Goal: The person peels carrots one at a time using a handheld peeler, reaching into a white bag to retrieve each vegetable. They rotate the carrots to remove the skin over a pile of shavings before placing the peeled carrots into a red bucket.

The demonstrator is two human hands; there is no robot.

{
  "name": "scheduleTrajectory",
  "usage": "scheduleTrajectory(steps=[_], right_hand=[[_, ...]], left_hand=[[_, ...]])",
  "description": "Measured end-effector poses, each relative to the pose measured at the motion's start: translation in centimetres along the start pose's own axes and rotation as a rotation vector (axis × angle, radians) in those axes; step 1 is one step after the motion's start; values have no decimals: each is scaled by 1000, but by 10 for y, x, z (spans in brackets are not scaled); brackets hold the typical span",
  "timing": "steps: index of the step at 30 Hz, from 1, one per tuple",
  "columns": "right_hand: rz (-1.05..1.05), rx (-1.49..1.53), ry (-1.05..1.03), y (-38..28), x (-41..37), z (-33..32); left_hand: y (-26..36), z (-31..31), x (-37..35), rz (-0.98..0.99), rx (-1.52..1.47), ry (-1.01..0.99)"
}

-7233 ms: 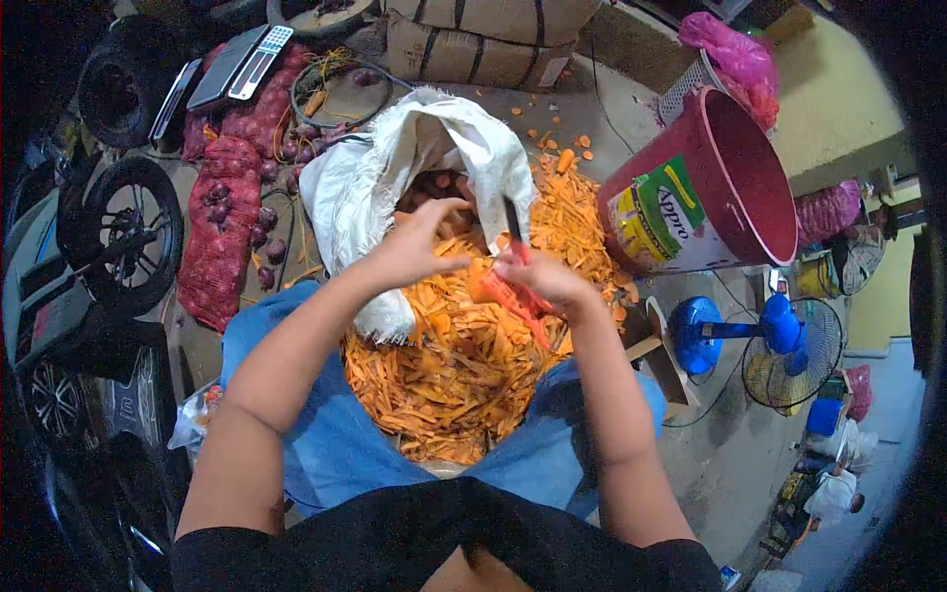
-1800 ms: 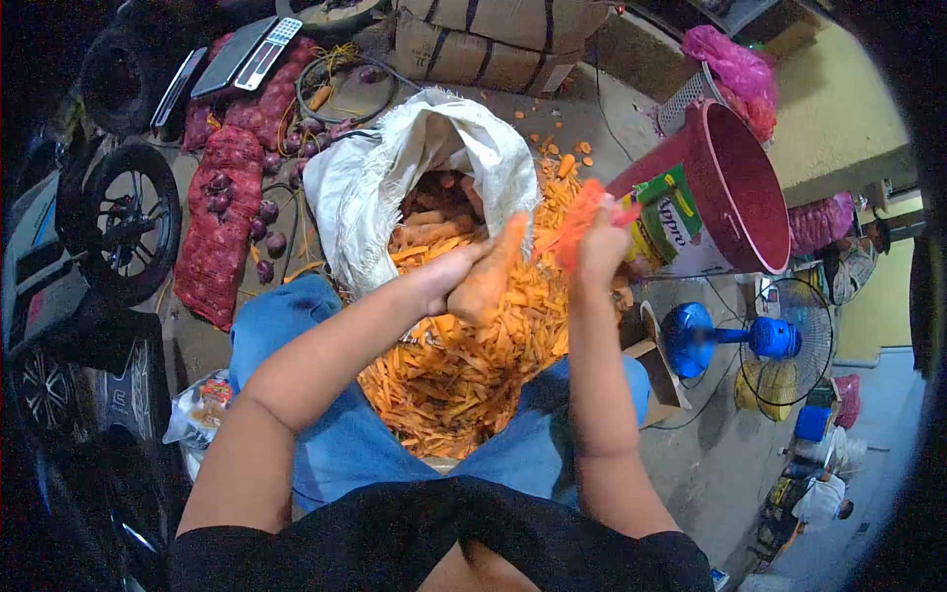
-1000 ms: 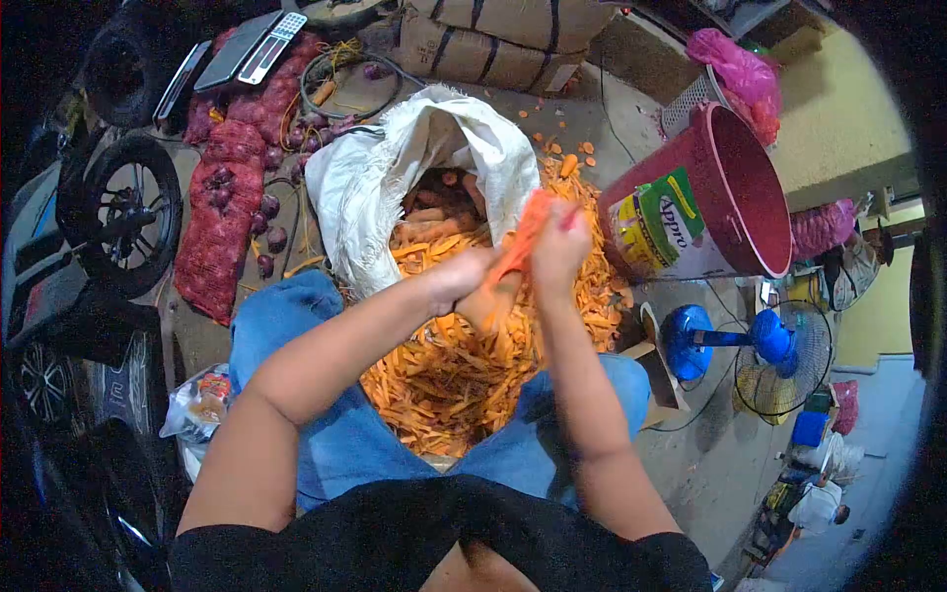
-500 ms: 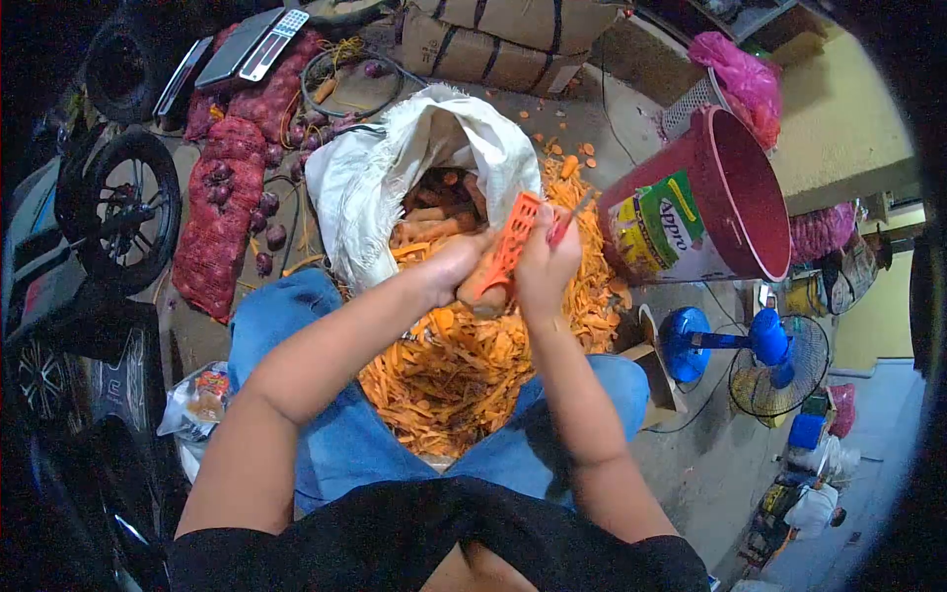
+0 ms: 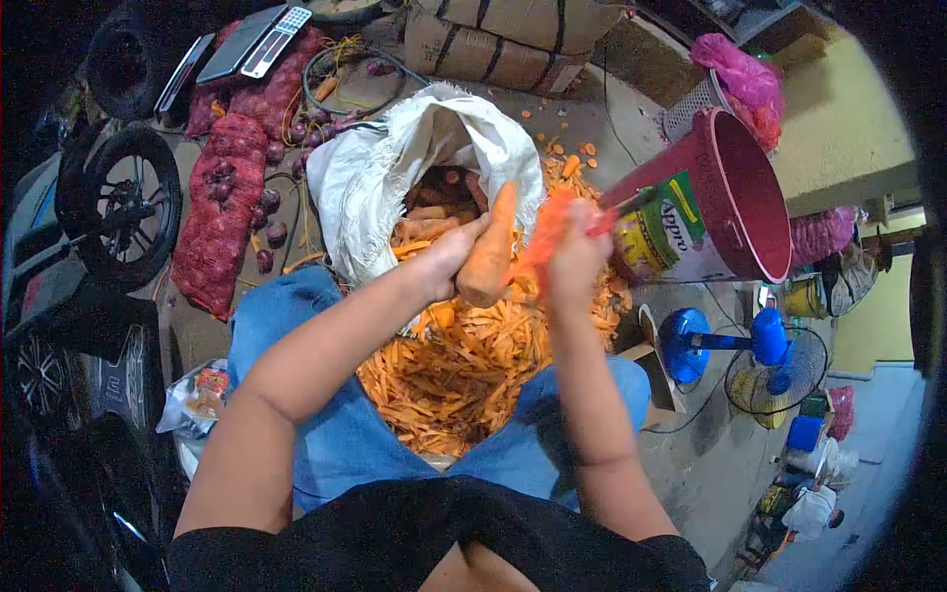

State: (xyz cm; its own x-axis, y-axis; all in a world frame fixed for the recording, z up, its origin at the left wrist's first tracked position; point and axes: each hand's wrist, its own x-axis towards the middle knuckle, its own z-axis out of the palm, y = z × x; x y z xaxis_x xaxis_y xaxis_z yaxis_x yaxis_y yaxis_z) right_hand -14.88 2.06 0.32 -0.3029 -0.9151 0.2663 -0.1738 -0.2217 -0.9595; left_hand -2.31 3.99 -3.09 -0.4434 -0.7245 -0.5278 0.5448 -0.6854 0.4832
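My left hand point(image 5: 451, 260) is closed around a large carrot point(image 5: 488, 259), its narrow end pointing up and away from me. In my right hand point(image 5: 580, 259) is an orange peeler point(image 5: 548, 235), smeared by motion, just right of the carrot and apart from most of it. A red-handled knife point(image 5: 602, 226) also sticks out of that hand, its thin blade pointing right. Below both hands lies a heap of orange carrot peelings point(image 5: 454, 370) between my knees. Beyond the left hand, a white woven sack point(image 5: 360, 202) gapes open with several unpeeled carrots point(image 5: 429, 212) inside.
A dark red bucket point(image 5: 735, 197) leans at the right, near a blue fan point(image 5: 769, 340). Red mesh bags of onions point(image 5: 222, 212) and a scale point(image 5: 247, 44) are at the left. Tied cartons point(image 5: 483, 54) stand behind. A motorbike wheel point(image 5: 128, 212) borders the left side.
My right hand has swung right with the peeler and knife, off the carrot, so the carrot's whole length shows. My left hand stays in nearly the same place.
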Motion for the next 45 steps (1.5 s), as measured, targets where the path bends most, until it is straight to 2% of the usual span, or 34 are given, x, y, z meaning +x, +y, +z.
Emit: scheduleTrajectory(steps=[2,3,5,7,8,9,10,12,14,16,18,22,24,25,26,27,29,32,34,35,37,39,40,42,45], right_hand=[[69,-35,-154,-7,-23,8],[68,-34,-155,-3,-19,8],[94,-202,-15,18,3,6],[110,-384,248,38,44,-12],[144,-163,341,60,62,-28],[177,56,433,76,73,-41],[178,54,437,75,75,-48],[315,-126,472,58,74,-54],[190,297,281,32,53,-33],[100,165,-29,-16,15,-11],[-72,26,-10,9,-14,11],[26,-86,34,30,6,7],[59,-221,283,43,46,-12],[141,-298,365,69,67,-33],[222,-376,448,68,72,-41],[222,-378,452,69,72,-45],[314,-81,462,55,67,-48],[193,268,271,34,42,-23],[29,145,19,-5,2,-4],[94,76,1,-7,-15,6],[160,7,-15,-2,-19,10],[72,-109,81,16,5,3],[-64,-265,205,19,22,-4],[281,-25,409,46,57,-27],[385,119,526,53,69,-49]], left_hand=[[-8,4,1,15,51,-17],[-14,3,0,28,99,-30],[-26,2,-4,-15,165,-66],[-27,16,-18,-169,283,-151],[-31,14,-18,-234,270,-241],[-29,16,-21,-240,270,-239],[-24,21,-27,-212,296,-230],[-17,22,-24,-182,330,-227],[-12,14,-12,-21,155,-33],[-6,13,-7,-4,61,35],[-7,12,-4,9,-22,102],[-21,10,-8,-33,345,-38],[-28,10,-13,-102,413,-96],[-24,18,-23,-146,429,-96],[-24,15,-22,-150,431,-98],[-23,11,-20,-176,324,-145],[-17,7,-13,-198,222,-196],[-7,7,-8,-48,-17,-9],[-7,3,-3,-45,-101,-41],[-7,2,-1,-40,-179,-77],[-5,12,-12,-44,-142,-82],[-11,11,-14,-163,125,-83],[-13,13,-18,-209,145,-114],[-13,18,-28,-192,256,-93],[-15,17,-25,-193,276,-132]])
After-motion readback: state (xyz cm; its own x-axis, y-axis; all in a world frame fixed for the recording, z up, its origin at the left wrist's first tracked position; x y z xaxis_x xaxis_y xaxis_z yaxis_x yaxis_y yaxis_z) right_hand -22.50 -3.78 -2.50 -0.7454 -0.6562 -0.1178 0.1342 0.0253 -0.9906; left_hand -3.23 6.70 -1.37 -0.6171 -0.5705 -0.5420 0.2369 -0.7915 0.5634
